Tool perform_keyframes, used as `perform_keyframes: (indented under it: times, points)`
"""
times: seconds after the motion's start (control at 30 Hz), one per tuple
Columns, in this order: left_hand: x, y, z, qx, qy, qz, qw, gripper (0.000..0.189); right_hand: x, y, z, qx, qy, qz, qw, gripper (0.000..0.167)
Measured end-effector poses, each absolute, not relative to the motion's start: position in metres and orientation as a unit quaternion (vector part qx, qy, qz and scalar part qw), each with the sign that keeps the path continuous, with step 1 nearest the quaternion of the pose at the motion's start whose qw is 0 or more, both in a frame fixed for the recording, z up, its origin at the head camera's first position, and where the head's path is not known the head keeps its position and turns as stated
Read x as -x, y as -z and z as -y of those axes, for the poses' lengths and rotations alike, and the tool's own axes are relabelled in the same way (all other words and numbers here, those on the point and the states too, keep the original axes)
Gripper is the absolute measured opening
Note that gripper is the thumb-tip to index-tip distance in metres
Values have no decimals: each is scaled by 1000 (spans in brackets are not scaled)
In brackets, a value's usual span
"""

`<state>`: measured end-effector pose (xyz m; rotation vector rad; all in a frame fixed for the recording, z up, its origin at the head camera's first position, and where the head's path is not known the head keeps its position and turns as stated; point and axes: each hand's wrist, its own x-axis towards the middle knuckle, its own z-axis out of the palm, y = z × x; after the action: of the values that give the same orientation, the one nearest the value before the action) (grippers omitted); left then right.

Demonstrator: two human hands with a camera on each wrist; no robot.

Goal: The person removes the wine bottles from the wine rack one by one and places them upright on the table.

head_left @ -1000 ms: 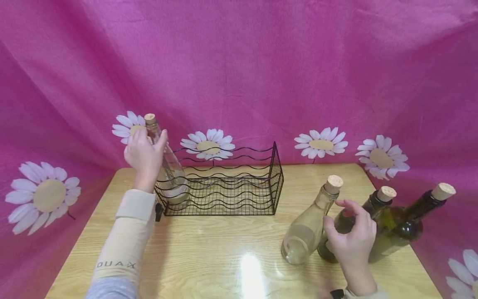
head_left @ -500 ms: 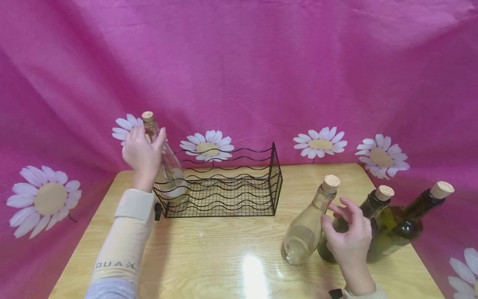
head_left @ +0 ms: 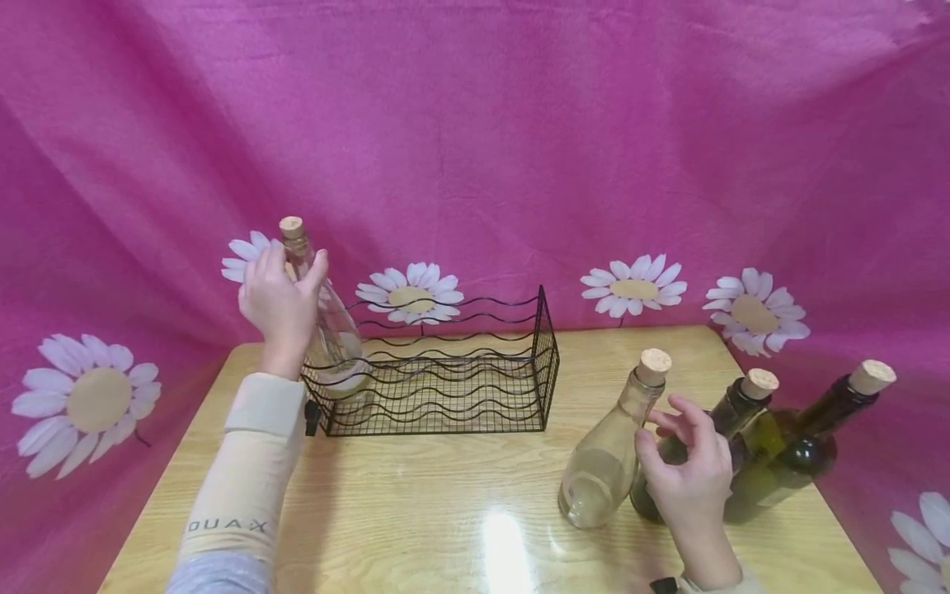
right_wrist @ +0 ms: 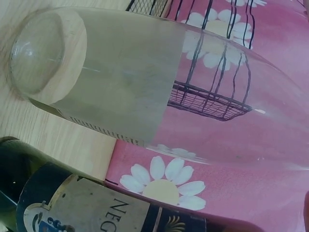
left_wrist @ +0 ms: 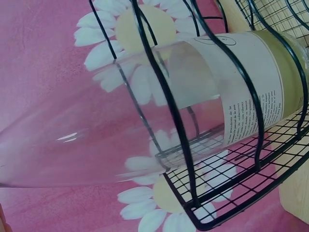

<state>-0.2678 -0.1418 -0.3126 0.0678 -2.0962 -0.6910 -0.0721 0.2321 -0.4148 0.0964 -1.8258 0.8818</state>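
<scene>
My left hand [head_left: 280, 304] grips the neck of a clear, corked glass bottle [head_left: 336, 342] in the left end of a black wire rack [head_left: 445, 388]. The bottle leans, its cork up and to the left. The rack's wavy bars cross in front of its pale label [left_wrist: 241, 87] in the left wrist view. My right hand [head_left: 690, 478] is half curled, thumb and fingertips just right of the neck of a second clear corked bottle [head_left: 603, 462], with nothing gripped. In the right wrist view this clear bottle [right_wrist: 125, 82] lies above a dark labelled bottle [right_wrist: 96, 203].
Two dark green corked bottles stand at the right: one green bottle [head_left: 742, 408] partly behind my right hand, another green bottle [head_left: 787, 462] near the table's right edge. A pink cloth [head_left: 475, 165] with white daisies surrounds the wooden table [head_left: 416, 495].
The bottle in my left hand has risen slightly against the rack. My right hand has shifted a little left, closer to the clear bottle's neck. The head view has moved slightly.
</scene>
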Motion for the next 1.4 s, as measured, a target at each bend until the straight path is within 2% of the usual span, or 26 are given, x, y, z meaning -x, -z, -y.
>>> perform_keyframes:
  times: [0.53,0.8,1.07,1.4]
  points:
    - [267,302,139,-19,284,825,488,44,72,417,-233,-44,-367,767,525,45]
    - [267,297,134,-12,303,810,502,41,72,417,-234,-46,-353,772,528,53]
    - [264,293,134,-25,306,809,500,40,73,415,-233,-46,-355,773,524,49]
    - [265,290,137,2,284,803,525,43,73,417,-232,-46,-358,772,523,49]
